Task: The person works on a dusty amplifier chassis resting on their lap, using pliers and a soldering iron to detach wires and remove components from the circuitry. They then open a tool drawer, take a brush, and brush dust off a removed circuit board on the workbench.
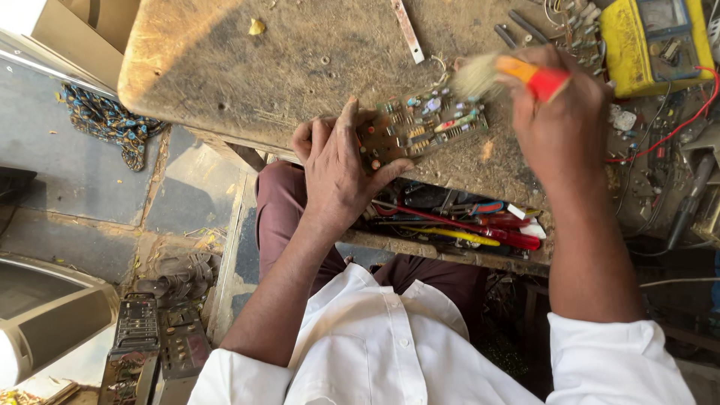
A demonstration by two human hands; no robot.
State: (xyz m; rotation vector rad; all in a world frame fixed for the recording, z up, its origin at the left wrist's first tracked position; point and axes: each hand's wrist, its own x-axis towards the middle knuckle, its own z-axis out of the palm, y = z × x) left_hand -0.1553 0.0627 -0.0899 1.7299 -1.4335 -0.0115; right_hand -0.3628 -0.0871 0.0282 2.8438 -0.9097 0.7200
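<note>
The left hand (337, 169) should keep gripping the circuit board (420, 126) flat on the table (247, 67) while the right hand (562, 112), closed round the brush (510, 73), sweeps softly.

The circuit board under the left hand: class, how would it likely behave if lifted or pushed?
The circuit board looks thin and flat, so probably stiff and light. Its upright parts seem fragile. The left hand pins its edge, suggesting it slides on the dusty wooden bench.

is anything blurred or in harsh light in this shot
Head view: the brush in the right hand is smeared by motion blur; the circuit board held by the left hand stays sharp. Hard sunlight hits the bench, with a dark shadow across its top left.
</note>
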